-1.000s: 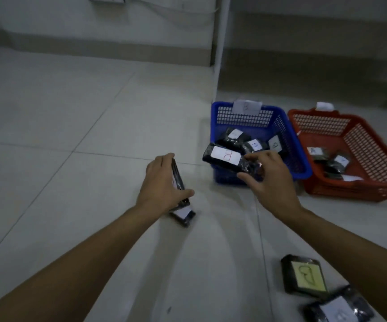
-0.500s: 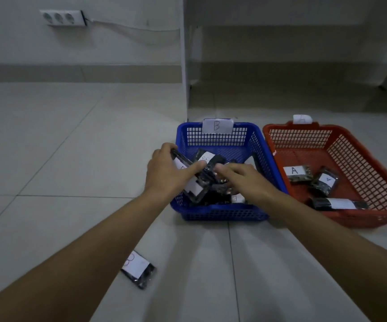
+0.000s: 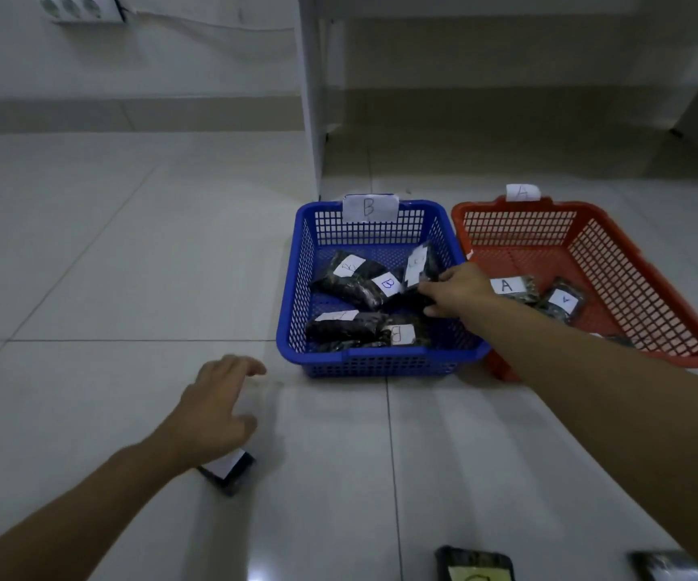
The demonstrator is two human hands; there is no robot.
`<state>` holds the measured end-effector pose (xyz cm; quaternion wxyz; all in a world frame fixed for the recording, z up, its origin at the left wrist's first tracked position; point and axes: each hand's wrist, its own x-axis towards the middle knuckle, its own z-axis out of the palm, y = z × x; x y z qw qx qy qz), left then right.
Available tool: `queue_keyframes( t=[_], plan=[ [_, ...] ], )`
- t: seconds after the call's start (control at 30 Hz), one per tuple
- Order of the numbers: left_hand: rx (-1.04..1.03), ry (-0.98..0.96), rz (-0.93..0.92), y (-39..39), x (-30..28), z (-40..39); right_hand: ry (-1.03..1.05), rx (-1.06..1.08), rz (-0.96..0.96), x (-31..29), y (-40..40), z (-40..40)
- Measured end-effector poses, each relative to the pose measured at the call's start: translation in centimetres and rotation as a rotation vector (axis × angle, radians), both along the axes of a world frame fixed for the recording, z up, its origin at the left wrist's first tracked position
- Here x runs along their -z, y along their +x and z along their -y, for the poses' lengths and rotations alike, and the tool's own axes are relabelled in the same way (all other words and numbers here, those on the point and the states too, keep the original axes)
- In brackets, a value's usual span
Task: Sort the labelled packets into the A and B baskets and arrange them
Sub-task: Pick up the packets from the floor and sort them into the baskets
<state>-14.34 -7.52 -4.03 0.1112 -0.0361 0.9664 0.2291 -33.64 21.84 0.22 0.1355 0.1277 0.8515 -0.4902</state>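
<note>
You are pinching a packet (image 3: 420,262) in the blue basket (image 3: 296,287) with your right hand (image 3: 458,289), left hand (image 3: 217,406) hovering open, so be laying it flat beside the others.

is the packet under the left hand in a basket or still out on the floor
Out: the packet lies on the floor tiles under the left hand, short of the blue basket.

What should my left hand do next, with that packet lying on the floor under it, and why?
Probably lower the left hand and pick up the packet on the floor. The hand hovers open just above it, holding nothing, while the right hand is busy with a packet in the blue basket. Its label is hidden, so read it before choosing a basket.
</note>
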Motion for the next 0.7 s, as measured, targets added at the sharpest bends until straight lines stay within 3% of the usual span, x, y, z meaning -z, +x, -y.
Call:
queue_keyframes(
  t=[0.07, 0.1, 0.27, 0.33, 0.43, 0.6, 0.7],
  plan=[
    [0.126, -0.208, 0.296, 1.3, 0.5, 1.2, -0.012, 0.021, 0.018, 0.0, 0.4, 0.1],
    [0.175, -0.282, 0.35, 1.7, 0.6, 1.3, -0.015, 0.015, 0.002, -0.3, 0.9, 0.1],
    [0.326, -0.53, 0.251, 2.3, -2.0, -0.3, -0.045, -0.172, -0.279, -2.9, 8.2, -0.9],
    [0.329, -0.512, 0.248, 2.7, -2.6, -1.2, 0.055, -0.339, -0.373, -2.7, 12.5, -2.3],
    [0.236, -0.226, 0.154, 3.3, -3.2, -3.5, 0.195, -0.585, -0.325, -1.4, 18.2, -5.0],
    [0.006, 0.391, 0.066, 2.9, -6.1, -8.9, 0.46, -0.92, 0.004, 1.3, 23.9, -8.9],
    [-0.081, 0.617, 0.029, 2.5, -7.0, -11.2, 0.548, -1.045, -0.012, 2.4, 25.6, -9.3]
  ],
)
